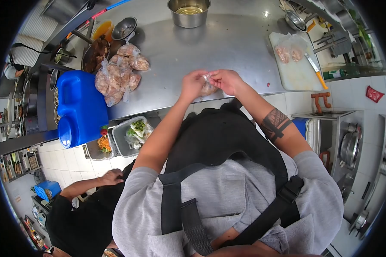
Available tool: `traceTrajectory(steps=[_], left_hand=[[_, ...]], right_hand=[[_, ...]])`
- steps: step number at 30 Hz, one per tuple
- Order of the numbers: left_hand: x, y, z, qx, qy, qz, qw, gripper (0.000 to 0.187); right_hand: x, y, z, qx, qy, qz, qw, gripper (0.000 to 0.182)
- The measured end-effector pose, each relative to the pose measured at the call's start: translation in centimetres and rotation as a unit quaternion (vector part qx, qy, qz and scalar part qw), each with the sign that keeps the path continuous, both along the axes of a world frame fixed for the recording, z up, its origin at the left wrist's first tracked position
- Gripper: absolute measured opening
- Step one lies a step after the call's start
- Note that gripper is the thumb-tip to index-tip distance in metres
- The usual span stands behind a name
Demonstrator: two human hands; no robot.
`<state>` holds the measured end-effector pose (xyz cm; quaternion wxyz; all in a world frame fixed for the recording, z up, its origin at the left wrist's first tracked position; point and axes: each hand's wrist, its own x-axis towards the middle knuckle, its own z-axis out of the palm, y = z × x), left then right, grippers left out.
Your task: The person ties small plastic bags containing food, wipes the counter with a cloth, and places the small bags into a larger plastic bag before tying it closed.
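At the front edge of the steel table (176, 55), my left hand (194, 84) and my right hand (225, 81) pinch the gathered neck of a small clear plastic bag (208, 90). The bag holds pinkish meat and hangs or rests just below my fingers, partly hidden by them. Both hands are closed on its top and nearly touch. Left of them lies a pile of knotted bags of similar meat (118, 77). On a white cutting board (294, 70) at the right are more bagged meat (291, 52) and a knife with an orange handle (316, 72).
A metal pot (188, 13) stands at the table's back. A blue jug (81, 107) is at the left edge, near pans and bowls (124, 29). Below are bins of vegetables (133, 135). A person in black (85, 214) is at the lower left.
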<state>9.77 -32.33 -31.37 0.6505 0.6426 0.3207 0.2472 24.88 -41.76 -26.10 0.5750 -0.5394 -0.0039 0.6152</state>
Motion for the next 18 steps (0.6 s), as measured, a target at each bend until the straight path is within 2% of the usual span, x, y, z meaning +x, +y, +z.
traceTrajectory(steps=[6, 8, 9, 11, 12, 14, 18], left_hand=[[0.0, -0.6, 1.6, -0.115, 0.014, 0.043, 0.992, 0.015], [0.1, -0.4, 1.6, -0.182, 0.004, 0.088, 0.979, 0.015], [0.1, -0.4, 1.8, -0.181, 0.004, 0.088, 0.979, 0.015], [-0.2, -0.7, 2.0, -0.222, 0.011, 0.081, 0.972, 0.015], [-0.3, -0.9, 1.8, -0.222, 0.012, 0.080, 0.972, 0.015], [-0.5, -1.2, 1.8, -0.220, -0.030, 0.076, 0.972, 0.015], [-0.8, -1.9, 2.0, -0.251, -0.067, 0.066, 0.963, 0.016]], right_hand=[[-2.0, 0.0, -0.4, 0.005, -0.091, -0.011, 0.996, 0.024], [-2.7, -0.2, -0.6, 0.091, -0.191, 0.045, 0.976, 0.024], [-2.9, -0.1, -0.6, 0.091, -0.191, 0.045, 0.976, 0.024], [-3.2, -0.2, -0.8, 0.049, -0.389, 0.087, 0.916, 0.020], [-3.1, -0.3, -0.9, 0.048, -0.388, 0.086, 0.916, 0.020], [-2.6, 0.0, -0.9, 0.041, -0.307, 0.031, 0.950, 0.017], [-2.6, 0.1, -0.8, 0.028, -0.279, 0.014, 0.960, 0.015]])
